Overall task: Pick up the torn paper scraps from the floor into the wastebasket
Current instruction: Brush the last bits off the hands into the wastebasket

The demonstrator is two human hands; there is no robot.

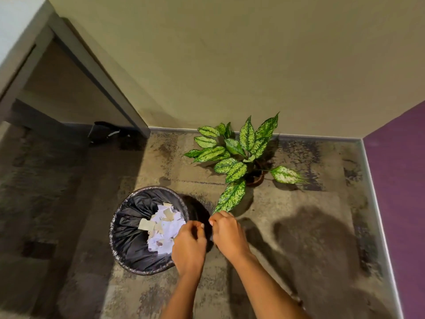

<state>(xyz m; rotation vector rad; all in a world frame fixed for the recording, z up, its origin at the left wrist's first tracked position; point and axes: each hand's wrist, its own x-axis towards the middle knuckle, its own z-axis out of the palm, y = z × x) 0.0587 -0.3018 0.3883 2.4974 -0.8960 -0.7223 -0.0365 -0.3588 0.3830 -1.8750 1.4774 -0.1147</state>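
Noted scraps (163, 230) heaped inside basket (128, 236), none visible on floor (287, 203); left hand (189, 246) over basket's right rim, so nearer, right hand (228, 236) just right of rim; both curled, cannot tell whether holding anything.

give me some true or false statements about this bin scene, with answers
1. The wastebasket has a black liner. True.
2. The wastebasket is empty. False: paper scraps lie piled inside it.
3. The potted plant stands left of the wastebasket. False: it stands to the right and further back, near the wall.
4. The left hand and right hand are close together at the wastebasket's right rim. True.
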